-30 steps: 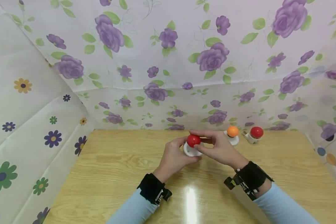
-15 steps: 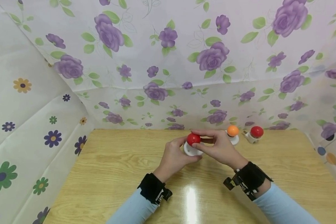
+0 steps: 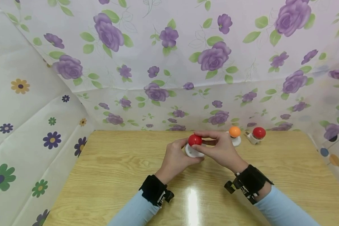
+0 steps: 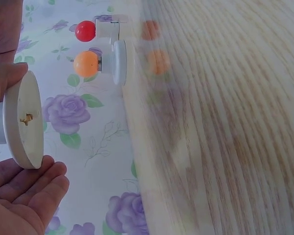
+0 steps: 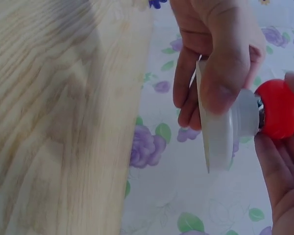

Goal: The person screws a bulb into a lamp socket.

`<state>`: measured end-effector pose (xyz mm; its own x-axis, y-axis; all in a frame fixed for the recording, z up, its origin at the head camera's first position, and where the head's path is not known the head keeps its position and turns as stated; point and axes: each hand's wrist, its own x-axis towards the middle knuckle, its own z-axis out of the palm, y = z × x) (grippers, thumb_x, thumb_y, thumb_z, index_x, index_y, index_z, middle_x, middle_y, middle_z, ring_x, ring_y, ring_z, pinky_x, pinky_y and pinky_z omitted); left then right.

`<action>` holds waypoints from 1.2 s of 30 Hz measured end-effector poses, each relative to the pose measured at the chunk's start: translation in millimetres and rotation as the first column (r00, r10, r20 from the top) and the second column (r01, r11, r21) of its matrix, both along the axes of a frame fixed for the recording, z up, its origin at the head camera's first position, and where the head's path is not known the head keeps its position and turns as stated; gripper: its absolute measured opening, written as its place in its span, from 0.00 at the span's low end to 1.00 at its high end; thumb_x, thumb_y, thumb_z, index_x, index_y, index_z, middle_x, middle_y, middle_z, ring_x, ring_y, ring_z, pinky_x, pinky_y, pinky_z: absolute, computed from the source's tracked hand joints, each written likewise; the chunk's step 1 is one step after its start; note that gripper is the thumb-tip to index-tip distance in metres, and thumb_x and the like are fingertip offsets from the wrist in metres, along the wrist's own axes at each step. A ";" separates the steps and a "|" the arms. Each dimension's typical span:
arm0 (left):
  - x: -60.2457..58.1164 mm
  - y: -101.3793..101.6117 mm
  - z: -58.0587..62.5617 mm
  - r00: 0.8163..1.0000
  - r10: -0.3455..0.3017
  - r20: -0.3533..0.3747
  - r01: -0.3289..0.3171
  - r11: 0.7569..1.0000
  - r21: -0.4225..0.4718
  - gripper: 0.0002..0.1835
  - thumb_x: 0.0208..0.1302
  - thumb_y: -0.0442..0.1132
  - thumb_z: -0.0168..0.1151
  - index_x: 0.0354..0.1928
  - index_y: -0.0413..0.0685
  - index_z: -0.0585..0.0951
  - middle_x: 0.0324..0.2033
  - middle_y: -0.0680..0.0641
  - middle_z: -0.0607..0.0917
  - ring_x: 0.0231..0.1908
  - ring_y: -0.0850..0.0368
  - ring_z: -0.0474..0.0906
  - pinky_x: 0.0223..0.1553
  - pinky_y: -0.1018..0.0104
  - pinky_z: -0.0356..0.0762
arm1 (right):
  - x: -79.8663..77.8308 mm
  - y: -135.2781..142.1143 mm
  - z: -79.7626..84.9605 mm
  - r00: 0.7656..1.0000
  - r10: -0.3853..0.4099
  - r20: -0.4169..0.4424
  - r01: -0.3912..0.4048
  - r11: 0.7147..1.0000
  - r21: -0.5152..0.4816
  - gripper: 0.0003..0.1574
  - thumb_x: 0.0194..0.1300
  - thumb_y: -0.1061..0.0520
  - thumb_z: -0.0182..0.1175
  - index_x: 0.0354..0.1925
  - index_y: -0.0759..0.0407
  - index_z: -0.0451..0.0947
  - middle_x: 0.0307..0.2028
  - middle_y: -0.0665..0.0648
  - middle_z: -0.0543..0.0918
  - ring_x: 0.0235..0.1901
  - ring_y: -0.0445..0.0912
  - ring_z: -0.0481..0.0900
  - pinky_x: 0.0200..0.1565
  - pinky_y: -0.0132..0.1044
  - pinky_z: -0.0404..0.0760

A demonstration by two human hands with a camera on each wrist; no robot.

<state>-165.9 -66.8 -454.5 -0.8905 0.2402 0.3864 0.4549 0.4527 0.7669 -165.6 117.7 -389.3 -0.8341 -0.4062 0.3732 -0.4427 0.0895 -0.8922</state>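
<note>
My left hand [image 3: 174, 158] grips the rim of a white round lamp holder [image 3: 191, 152]. In the left wrist view its hollow underside [image 4: 31, 122], with brass contacts, faces the camera. A red light bulb [image 3: 194, 140] sits at the holder's mouth, and my right hand [image 3: 221, 150] pinches it between thumb and fingers. A little of the bulb's metal screw base shows between the two in the right wrist view, where the left thumb [image 5: 224, 88] presses on the holder's side. Both hands hold the pieces above the table.
At the table's back right, an orange bulb [image 3: 234, 131] stands in a white round holder [image 3: 236, 142]. Beside it is another red bulb [image 3: 259, 133] in a white plug-in holder [image 3: 253, 140]. A flowered cloth [image 3: 158, 62] hangs behind the wooden table [image 3: 115, 175].
The right wrist and fingers have shifted slightly leftward around the red bulb. The left hand keeps its grip on the lamp holder, nearly still.
</note>
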 end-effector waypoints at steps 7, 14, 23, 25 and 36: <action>0.0 -3.1 0.4 1.000 -0.004 0.012 0.004 1.000 -0.008 0.34 0.40 0.58 0.74 0.52 0.57 0.78 0.43 0.62 0.80 0.43 0.69 0.75 0.41 0.72 0.74 | -3.5 4.8 3.6 0.998 0.071 0.000 -0.070 0.991 0.111 0.30 0.57 0.58 0.65 0.58 0.56 0.72 0.55 0.50 0.75 0.54 0.46 0.72 0.52 0.47 0.71; -0.8 -3.4 -1.3 1.000 -0.026 -0.014 0.026 1.000 -0.013 0.34 0.41 0.58 0.73 0.54 0.58 0.77 0.43 0.62 0.80 0.43 0.69 0.75 0.41 0.72 0.74 | -5.0 4.5 5.2 0.990 0.141 0.003 -0.140 0.984 0.110 0.27 0.59 0.62 0.63 0.58 0.58 0.73 0.55 0.52 0.75 0.54 0.51 0.72 0.50 0.47 0.73; 0.0 -2.0 -0.7 1.000 -0.015 -0.019 0.015 1.000 -0.015 0.35 0.41 0.59 0.72 0.54 0.57 0.77 0.43 0.61 0.80 0.42 0.68 0.76 0.39 0.73 0.74 | -3.9 3.4 4.1 0.996 0.085 0.022 -0.086 0.993 0.075 0.25 0.57 0.61 0.64 0.55 0.56 0.76 0.53 0.51 0.77 0.51 0.49 0.74 0.46 0.46 0.76; 0.1 -1.5 -0.2 1.000 -0.009 -0.019 0.008 1.000 -0.015 0.34 0.41 0.59 0.72 0.53 0.57 0.78 0.43 0.61 0.80 0.42 0.68 0.76 0.38 0.73 0.74 | -3.4 3.2 4.1 0.997 0.071 0.024 -0.072 0.995 0.067 0.25 0.57 0.61 0.65 0.54 0.57 0.76 0.52 0.52 0.78 0.51 0.49 0.75 0.45 0.46 0.76; 1.3 1.3 1.6 0.999 0.027 -0.022 -0.027 0.999 -0.018 0.31 0.41 0.57 0.73 0.50 0.57 0.79 0.40 0.61 0.81 0.39 0.68 0.77 0.36 0.73 0.75 | 0.8 -4.1 0.1 1.000 0.000 -0.009 0.000 0.999 -0.044 0.24 0.53 0.64 0.66 0.51 0.59 0.78 0.47 0.60 0.80 0.46 0.51 0.78 0.42 0.45 0.77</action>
<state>-164.6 -65.6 -452.9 -0.8880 0.2237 0.4018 0.4591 0.4789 0.7482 -164.8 113.5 -389.2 -0.8308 -0.3889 0.3983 -0.4507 0.0502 -0.8912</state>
